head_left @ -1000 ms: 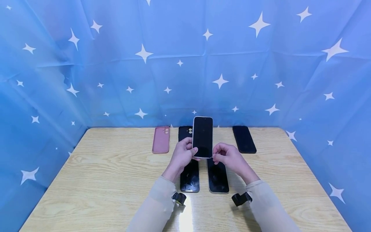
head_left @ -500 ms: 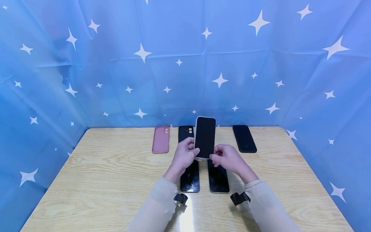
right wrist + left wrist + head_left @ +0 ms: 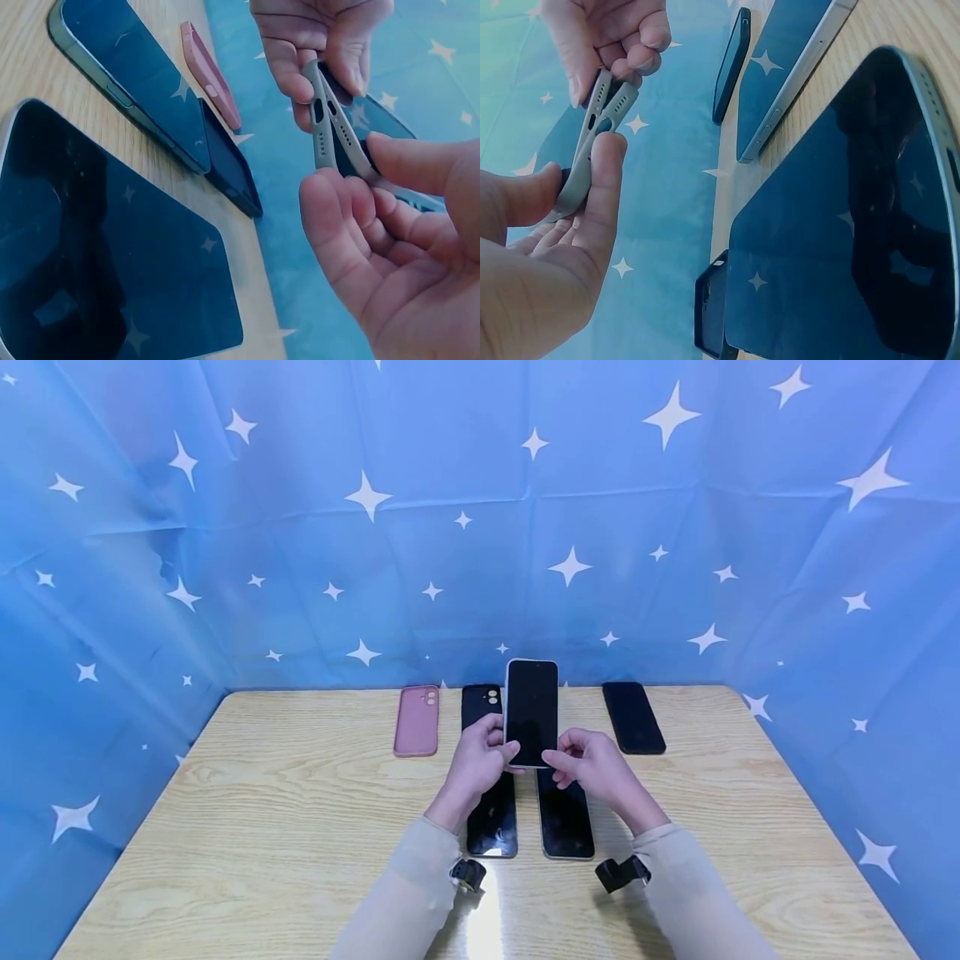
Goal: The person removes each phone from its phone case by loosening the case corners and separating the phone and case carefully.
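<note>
Left hand [image 3: 476, 764] grips a smartphone [image 3: 532, 706] and light-grey phone case [image 3: 320, 124] raised above the counter [image 3: 300, 835]; right hand [image 3: 597, 767] pinches the smartphone's near right corner, edges apart there. 2 other smartphones [image 3: 566, 822] lie below the hands, 1 pink phone case [image 3: 417, 722] beyond left hand.

Looks like a staged recording booth from where I stand: blue star-print curtain [image 3: 480, 560] closes off back and both sides of a wood-grain table [image 3: 262, 827], black devices [image 3: 617, 877] on both wrists. Building type, can't tell.
</note>
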Demonstrator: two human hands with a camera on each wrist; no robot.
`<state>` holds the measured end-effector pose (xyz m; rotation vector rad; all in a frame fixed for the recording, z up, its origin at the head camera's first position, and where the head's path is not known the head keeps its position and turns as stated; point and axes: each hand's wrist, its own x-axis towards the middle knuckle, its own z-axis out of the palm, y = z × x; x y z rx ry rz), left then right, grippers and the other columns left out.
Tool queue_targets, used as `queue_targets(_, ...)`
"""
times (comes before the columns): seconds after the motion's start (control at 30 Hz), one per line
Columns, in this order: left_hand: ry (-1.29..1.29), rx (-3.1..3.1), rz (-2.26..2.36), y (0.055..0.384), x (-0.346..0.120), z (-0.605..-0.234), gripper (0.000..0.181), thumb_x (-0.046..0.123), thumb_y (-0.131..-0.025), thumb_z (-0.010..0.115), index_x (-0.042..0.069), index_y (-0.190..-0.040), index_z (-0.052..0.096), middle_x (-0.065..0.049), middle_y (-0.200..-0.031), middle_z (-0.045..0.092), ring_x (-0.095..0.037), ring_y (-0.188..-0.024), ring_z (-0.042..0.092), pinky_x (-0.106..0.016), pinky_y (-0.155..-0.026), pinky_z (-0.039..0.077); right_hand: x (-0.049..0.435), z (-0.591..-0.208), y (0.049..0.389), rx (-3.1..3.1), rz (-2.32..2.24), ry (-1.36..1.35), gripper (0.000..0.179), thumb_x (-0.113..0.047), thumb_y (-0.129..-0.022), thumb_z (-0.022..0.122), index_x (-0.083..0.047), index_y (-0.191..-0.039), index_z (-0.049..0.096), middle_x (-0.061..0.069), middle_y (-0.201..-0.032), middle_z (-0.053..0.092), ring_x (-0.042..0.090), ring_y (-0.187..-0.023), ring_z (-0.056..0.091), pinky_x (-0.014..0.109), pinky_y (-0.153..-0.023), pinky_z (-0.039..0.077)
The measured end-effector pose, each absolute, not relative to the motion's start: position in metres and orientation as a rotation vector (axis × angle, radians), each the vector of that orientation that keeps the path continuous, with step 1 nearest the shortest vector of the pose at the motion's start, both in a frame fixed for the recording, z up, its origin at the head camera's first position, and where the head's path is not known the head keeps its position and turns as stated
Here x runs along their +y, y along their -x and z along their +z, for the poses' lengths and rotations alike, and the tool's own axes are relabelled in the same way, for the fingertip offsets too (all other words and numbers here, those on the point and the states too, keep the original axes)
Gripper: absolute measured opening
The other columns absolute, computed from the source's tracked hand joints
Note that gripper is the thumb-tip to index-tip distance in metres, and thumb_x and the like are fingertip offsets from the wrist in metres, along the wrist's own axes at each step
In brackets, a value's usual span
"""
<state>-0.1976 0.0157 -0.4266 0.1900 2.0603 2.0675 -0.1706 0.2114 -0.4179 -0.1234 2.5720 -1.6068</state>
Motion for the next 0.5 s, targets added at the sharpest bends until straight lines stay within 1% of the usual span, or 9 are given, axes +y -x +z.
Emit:
queue_targets(0.07,-0.188,2.055,2.070,0.1974,0.0153,-0.4265,0.022,-0.005,-0.101,0.059,-0.001,-0.122,0.062,-0.013,-0.094,0.071,-0.018,-0.073,0.067,-0.046,-0.075,0.067,0.2119,-0.4183,0.1711,2.549,-1.625,0.135,0.021,-0.014,-0.100,0.070,0.001,-0.090,0.059,0.010,-0.074,0.068,0.021,-0.065,0.069,0.042,-0.068,0.066)
queue_targets(0.3,-0.193,2.046,2.079,0.1975,0.0151,-0.4278,0.021,-0.005,-0.101,0.059,-0.002,-0.121,0.062,-0.013,-0.090,0.070,-0.018,-0.069,0.067,-0.045,-0.073,0.067,0.2163,-0.4184,0.1727,2.455,-1.697,0.154,0.020,-0.010,-0.101,0.066,0.004,-0.090,0.057,0.012,-0.074,0.068,0.025,-0.066,0.071,0.043,-0.070,0.067)
queue_targets(0.33,-0.195,2.044,2.081,0.1976,0.0149,-0.4281,0.021,-0.005,-0.101,0.059,-0.002,-0.121,0.062,-0.014,-0.090,0.070,-0.018,-0.069,0.067,-0.045,-0.073,0.067,0.2167,-0.4178,0.1724,2.441,-1.705,0.155,0.020,-0.010,-0.102,0.066,0.004,-0.091,0.056,0.013,-0.075,0.069,0.026,-0.067,0.072,0.041,-0.070,0.067)
queue_targets(0.43,-0.188,2.049,2.080,0.1981,0.0141,-0.4282,0.020,-0.005,-0.101,0.058,-0.002,-0.121,0.061,-0.016,-0.090,0.069,-0.020,-0.068,0.067,-0.042,-0.071,0.067,0.2185,-0.4173,0.1724,2.396,-1.739,0.166,0.021,-0.010,-0.103,0.064,0.004,-0.091,0.055,0.016,-0.079,0.070,0.028,-0.069,0.074,0.040,-0.072,0.067)
queue_targets(0.5,-0.173,2.057,2.069,0.1982,0.0132,-0.4283,0.021,-0.004,-0.102,0.057,-0.001,-0.122,0.061,-0.017,-0.093,0.070,-0.022,-0.071,0.068,-0.044,-0.073,0.067,0.2200,-0.4174,0.1724,2.350,-1.772,0.180,0.020,-0.008,-0.103,0.062,0.005,-0.092,0.053,0.020,-0.083,0.070,0.032,-0.073,0.075,0.040,-0.073,0.067)
